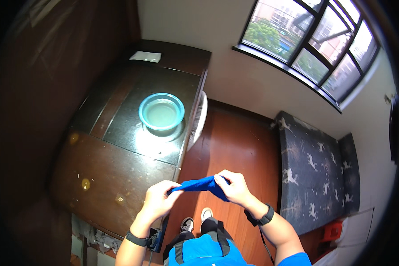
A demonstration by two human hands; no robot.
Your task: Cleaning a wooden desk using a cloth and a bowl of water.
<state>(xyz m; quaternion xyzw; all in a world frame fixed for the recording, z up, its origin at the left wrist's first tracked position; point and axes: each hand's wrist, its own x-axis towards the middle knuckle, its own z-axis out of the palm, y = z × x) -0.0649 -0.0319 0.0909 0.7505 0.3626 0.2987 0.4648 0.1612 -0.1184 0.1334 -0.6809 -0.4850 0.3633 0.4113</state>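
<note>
A dark blue cloth [199,183] is stretched between my two hands in front of my body, over the table's right edge and the floor. My left hand [158,198] pinches its left end between thumb and fingers. My right hand [235,189] grips the other end, and a loose part of the cloth hangs down below it. Farther off, a round light-blue basin [162,128] with cloudy-looking liquid in it stands on the dark wooden table [137,166], apart from both hands.
A white sheet or packet [146,56] lies at the table's far end. Beyond the table's right edge a whitish rounded object [202,117] partly shows. Right of the wooden floor [235,146] is a grey sofa [312,170] with white animal figures, beside a red container [332,231].
</note>
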